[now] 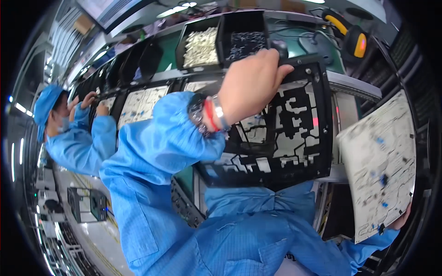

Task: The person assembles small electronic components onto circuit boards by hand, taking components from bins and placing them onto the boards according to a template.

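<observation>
My left hand (251, 87) is closed at the far edge of a black fixture frame (326, 138). Its fingers curl out of sight, while the thumb sticks out to the right. The frame has many cut-outs, with pale board surface showing through them. Off to the right, my right hand (401, 218) grips a large pale circuit board (380, 161) by its lower right edge. The board stands tilted, carrying small blue and black parts. Most of that hand is hidden behind it.
Beyond the frame stand a black bin of cream parts (201, 46) and a bin of dark parts (247, 43). A yellow-and-black scanner (352, 39) is at the far right. More boards (142, 105) line the conveyor leftward, where a co-worker (76, 129) in blue works.
</observation>
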`<move>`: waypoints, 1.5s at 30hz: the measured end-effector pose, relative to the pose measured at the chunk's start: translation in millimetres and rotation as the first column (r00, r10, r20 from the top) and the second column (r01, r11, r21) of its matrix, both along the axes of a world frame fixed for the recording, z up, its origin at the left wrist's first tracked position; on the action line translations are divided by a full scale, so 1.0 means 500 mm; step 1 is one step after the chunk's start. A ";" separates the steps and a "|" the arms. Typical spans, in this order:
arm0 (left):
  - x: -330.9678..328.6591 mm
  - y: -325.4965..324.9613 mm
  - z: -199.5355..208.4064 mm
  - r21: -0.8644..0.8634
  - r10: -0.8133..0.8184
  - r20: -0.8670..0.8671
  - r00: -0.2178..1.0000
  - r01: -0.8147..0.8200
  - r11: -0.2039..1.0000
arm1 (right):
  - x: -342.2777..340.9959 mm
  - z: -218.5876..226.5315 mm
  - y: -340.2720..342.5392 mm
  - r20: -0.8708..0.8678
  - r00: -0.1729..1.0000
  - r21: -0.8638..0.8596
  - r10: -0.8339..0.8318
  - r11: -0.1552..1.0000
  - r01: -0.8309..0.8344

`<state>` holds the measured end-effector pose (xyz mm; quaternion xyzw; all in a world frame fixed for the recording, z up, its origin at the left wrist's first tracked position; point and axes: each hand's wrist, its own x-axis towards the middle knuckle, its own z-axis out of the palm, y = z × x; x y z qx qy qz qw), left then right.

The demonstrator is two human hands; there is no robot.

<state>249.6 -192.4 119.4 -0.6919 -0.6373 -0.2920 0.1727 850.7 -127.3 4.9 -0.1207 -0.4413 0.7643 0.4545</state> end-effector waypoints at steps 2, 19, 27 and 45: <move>-0.016 0.080 -0.011 -0.261 -0.085 0.095 0.992 0.107 0.959 | -0.081 0.049 0.010 0.141 0.990 -0.003 -0.009 1.000 0.010; -0.112 0.294 -0.030 -0.872 -0.147 0.084 0.986 0.144 0.468 | -0.821 0.075 0.180 0.453 0.892 0.009 0.005 1.000 -0.010; -0.116 0.290 -0.042 -0.777 -0.157 -0.005 0.988 0.096 0.622 | -0.857 0.113 0.162 0.453 0.257 0.891 -0.854 0.440 -0.111; -0.210 0.132 -0.032 -0.420 0.017 0.697 0.717 0.389 0.820 | -0.573 0.030 0.223 0.601 0.799 -0.052 0.018 0.999 0.016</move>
